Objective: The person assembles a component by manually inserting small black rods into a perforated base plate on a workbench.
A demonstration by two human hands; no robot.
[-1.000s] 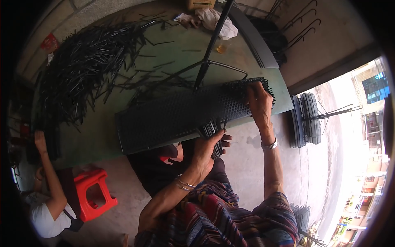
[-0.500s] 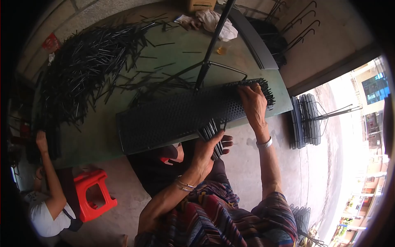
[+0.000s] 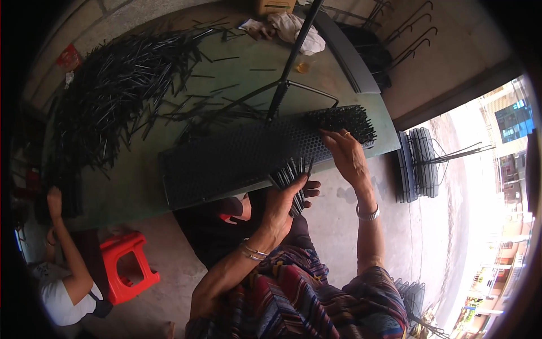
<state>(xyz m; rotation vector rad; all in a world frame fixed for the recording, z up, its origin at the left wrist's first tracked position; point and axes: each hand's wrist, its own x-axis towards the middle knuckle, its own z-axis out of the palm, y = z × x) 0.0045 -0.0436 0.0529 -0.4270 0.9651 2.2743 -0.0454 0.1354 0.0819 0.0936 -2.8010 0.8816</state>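
Note:
A long black perforated tray (image 3: pixel 220 164) lies aslant at the table's near edge, its surface full of small round holes. Short black rods (image 3: pixel 347 120) stand packed upright in its right end. My left hand (image 3: pixel 279 204) is closed round a bundle of black rods (image 3: pixel 289 171) at the tray's near side, their tips fanned over its edge. Over the tray, just left of and nearer than the packed rods, my right hand (image 3: pixel 347 157) has its fingertips drawn together at the holes. Whatever they pinch, if anything, is hidden.
A big heap of loose black rods (image 3: pixel 124 79) covers the left of the green table (image 3: pixel 248 51). A black metal stand (image 3: pixel 280 85) rises behind the tray. At left, a co-worker's arm (image 3: pixel 70 248) reaches to the table by a red stool (image 3: pixel 127 268). Wire racks (image 3: pixel 420 164) stand at right.
My right hand has shifted slightly left and nearer, off the packed rods to holes beside them. The bundle in my left hand has fanned and tilted a little. The co-worker's hand moved slightly.

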